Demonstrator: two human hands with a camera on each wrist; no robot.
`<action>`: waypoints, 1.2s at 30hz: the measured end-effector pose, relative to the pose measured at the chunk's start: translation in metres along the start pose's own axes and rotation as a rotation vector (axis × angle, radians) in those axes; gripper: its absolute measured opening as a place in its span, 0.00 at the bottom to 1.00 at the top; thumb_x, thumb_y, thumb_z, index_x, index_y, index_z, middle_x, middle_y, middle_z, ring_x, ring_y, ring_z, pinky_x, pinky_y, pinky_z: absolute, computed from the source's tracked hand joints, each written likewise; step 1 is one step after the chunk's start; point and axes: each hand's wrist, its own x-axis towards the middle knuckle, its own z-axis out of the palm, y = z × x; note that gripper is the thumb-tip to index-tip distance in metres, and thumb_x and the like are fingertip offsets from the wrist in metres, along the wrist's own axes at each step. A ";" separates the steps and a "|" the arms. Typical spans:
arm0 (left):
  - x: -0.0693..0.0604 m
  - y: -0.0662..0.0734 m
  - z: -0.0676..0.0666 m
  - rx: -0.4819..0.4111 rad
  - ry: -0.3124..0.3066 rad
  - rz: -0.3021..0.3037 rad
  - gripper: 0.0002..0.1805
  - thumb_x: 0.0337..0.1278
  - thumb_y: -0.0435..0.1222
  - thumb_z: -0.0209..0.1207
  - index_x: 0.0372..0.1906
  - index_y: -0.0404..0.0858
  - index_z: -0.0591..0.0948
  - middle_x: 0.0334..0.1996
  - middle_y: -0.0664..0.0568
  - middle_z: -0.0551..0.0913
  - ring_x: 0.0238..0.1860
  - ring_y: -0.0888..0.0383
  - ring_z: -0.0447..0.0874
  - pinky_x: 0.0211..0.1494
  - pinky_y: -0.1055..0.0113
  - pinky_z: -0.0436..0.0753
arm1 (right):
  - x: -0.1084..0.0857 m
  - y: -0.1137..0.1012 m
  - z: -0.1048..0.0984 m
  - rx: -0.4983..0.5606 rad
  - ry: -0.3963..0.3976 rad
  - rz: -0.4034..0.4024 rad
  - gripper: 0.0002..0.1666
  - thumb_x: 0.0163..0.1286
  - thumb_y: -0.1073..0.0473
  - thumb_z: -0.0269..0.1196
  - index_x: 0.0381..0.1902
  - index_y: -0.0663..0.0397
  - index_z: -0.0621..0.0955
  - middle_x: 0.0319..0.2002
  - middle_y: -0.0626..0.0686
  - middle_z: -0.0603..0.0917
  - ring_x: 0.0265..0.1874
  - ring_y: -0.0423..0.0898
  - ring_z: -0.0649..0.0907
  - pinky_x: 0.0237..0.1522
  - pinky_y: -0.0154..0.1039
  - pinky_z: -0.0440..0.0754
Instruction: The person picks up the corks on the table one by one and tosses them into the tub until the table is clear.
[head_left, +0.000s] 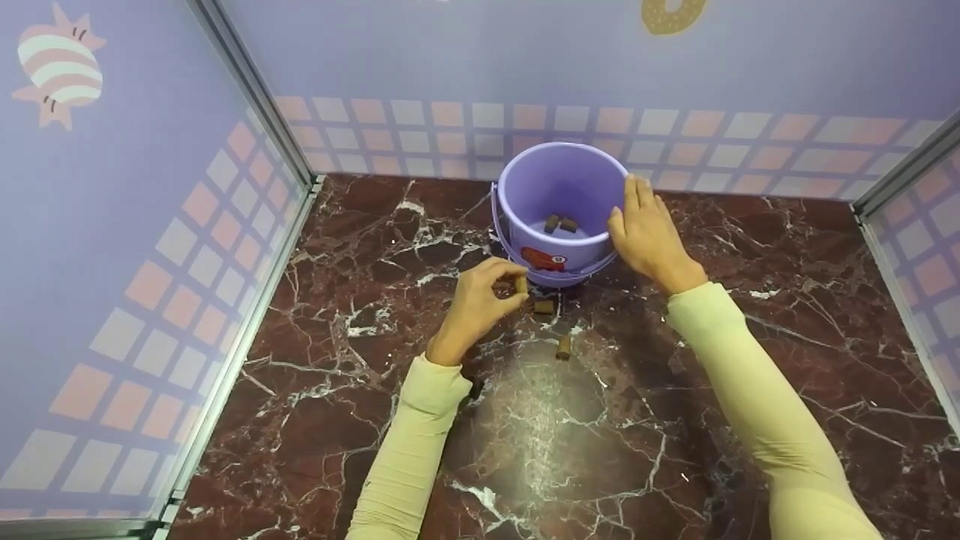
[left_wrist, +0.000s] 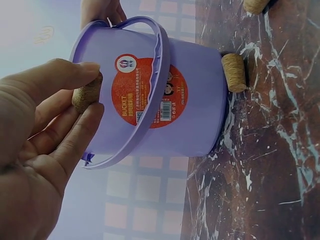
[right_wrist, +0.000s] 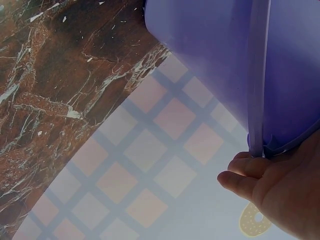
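Observation:
My left hand pinches a cork between thumb and fingertips, just in front of the purple bucket. The bucket stands upright, its handle hanging down across the front over a red label. At the bucket's right side, my right hand holds the rim, thumb at the edge and fingers along the outside. In the right wrist view those fingers lie by the handle joint; the thumb is hidden there. Two corks lie inside on the bucket's floor.
On the dark red marbled surface, one cork lies close to the bucket's base and another cork nearer me. A lilac wall with pink and white squares stands behind the bucket, and side walls border the surface.

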 end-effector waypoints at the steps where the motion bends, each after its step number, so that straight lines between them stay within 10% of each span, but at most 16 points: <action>1: 0.001 0.000 0.000 -0.007 0.000 -0.004 0.17 0.50 0.20 0.75 0.48 0.25 0.88 0.42 0.42 0.88 0.42 0.50 0.89 0.51 0.66 0.90 | 0.000 0.000 0.000 0.001 0.001 0.000 0.41 0.84 0.54 0.41 0.81 0.80 0.49 0.80 0.78 0.52 0.81 0.70 0.52 0.83 0.61 0.46; 36: 0.025 0.012 -0.009 0.092 0.038 0.038 0.18 0.50 0.24 0.76 0.49 0.31 0.90 0.46 0.45 0.90 0.48 0.49 0.88 0.60 0.59 0.85 | 0.000 0.001 0.001 0.004 0.003 -0.012 0.41 0.83 0.54 0.39 0.80 0.80 0.49 0.80 0.78 0.52 0.81 0.70 0.51 0.83 0.61 0.47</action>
